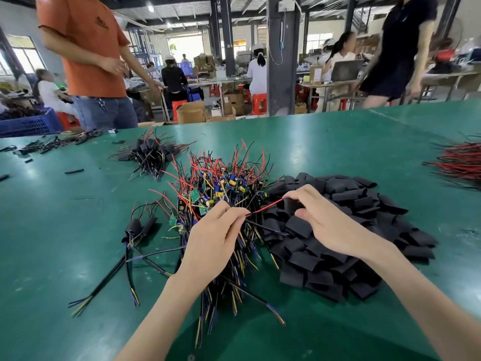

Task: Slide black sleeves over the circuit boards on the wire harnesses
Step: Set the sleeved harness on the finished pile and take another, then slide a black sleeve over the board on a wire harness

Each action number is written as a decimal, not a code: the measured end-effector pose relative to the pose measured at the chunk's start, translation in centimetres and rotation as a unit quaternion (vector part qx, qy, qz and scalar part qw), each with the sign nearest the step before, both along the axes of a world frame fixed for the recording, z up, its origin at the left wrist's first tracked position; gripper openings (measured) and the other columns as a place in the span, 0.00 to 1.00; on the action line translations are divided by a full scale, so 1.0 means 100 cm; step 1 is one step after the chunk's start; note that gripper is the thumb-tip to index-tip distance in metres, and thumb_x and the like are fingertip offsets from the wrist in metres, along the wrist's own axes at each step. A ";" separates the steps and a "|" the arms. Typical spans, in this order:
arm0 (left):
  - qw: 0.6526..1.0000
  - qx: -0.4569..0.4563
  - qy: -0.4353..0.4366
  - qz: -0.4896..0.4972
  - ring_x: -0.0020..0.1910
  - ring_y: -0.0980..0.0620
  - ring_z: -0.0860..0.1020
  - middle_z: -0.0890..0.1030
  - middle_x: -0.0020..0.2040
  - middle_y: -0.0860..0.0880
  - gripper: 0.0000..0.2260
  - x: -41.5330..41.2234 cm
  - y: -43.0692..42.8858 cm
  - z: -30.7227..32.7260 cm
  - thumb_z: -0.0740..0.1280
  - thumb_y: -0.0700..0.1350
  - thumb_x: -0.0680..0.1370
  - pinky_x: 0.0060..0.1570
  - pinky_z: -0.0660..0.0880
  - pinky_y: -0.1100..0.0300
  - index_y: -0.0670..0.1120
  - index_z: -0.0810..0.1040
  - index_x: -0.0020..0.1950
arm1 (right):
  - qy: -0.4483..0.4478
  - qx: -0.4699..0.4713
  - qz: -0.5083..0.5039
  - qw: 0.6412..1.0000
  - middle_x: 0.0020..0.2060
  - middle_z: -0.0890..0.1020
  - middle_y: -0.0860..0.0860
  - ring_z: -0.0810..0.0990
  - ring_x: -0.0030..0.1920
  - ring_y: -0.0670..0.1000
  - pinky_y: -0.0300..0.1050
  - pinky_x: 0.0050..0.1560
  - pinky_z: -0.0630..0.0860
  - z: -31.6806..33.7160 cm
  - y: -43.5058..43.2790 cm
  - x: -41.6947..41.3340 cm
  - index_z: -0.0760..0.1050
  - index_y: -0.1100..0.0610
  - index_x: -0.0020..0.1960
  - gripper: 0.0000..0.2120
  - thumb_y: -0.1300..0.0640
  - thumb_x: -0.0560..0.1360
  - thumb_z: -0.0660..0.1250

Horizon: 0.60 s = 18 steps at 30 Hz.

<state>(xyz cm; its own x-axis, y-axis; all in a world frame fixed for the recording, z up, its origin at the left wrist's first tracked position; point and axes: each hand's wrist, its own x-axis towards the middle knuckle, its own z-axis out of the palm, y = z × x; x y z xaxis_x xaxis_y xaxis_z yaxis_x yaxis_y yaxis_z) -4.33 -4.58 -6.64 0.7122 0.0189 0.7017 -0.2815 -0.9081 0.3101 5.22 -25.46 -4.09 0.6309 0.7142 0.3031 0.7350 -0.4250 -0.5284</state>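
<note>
The green table (338,142) filled the lower frame; right of centre lay the heap of sleeves (338,230), flat, soft and light, probably best opened by pinching one end. At centre sat the tangle of harnesses (221,183), light but prone to snag, their boards (194,195) likely fragile, so better held by the wires. A blue crate (31,123) at far left held dark cable-like stuff, too blurred to name. The left hand (216,235) pinched the near end of a red wire (268,205); the right hand (330,222) pinched its far end, other fingers loose
</note>
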 end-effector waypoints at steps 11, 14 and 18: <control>0.999 0.035 0.016 -0.013 0.32 0.49 0.73 0.73 0.40 0.48 0.08 -0.001 -0.002 0.002 0.65 0.40 0.78 0.32 0.75 0.54 0.43 0.82 0.54 | -0.137 -0.091 -0.032 0.986 0.58 0.69 0.50 0.67 0.61 0.52 0.46 0.65 0.59 0.000 0.004 -0.008 0.66 0.53 0.66 0.18 0.65 0.78 0.59; 0.998 0.023 0.036 -0.039 0.34 0.46 0.75 0.72 0.48 0.47 0.09 -0.001 -0.007 0.000 0.63 0.40 0.80 0.36 0.76 0.50 0.42 0.78 0.58 | -0.277 -0.148 -0.073 0.947 0.56 0.72 0.50 0.71 0.59 0.53 0.48 0.65 0.58 -0.006 0.013 -0.019 0.69 0.53 0.65 0.18 0.61 0.76 0.61; 0.995 -0.011 0.053 -0.087 0.42 0.45 0.74 0.66 0.56 0.49 0.13 -0.002 -0.015 -0.004 0.54 0.39 0.78 0.44 0.74 0.48 0.44 0.67 0.62 | -0.352 -0.152 -0.059 0.922 0.47 0.77 0.53 0.76 0.47 0.55 0.52 0.56 0.64 -0.018 0.034 -0.040 0.75 0.60 0.56 0.20 0.56 0.67 0.73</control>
<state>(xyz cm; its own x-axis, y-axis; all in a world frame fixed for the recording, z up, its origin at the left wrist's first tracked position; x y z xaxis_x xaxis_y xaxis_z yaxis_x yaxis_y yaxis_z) -4.55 -6.07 -7.02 0.7755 -0.0962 0.6240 -0.3982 -0.8415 0.3652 1.26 -22.06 -5.84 0.4326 0.7730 0.4641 0.7900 -0.5730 0.2180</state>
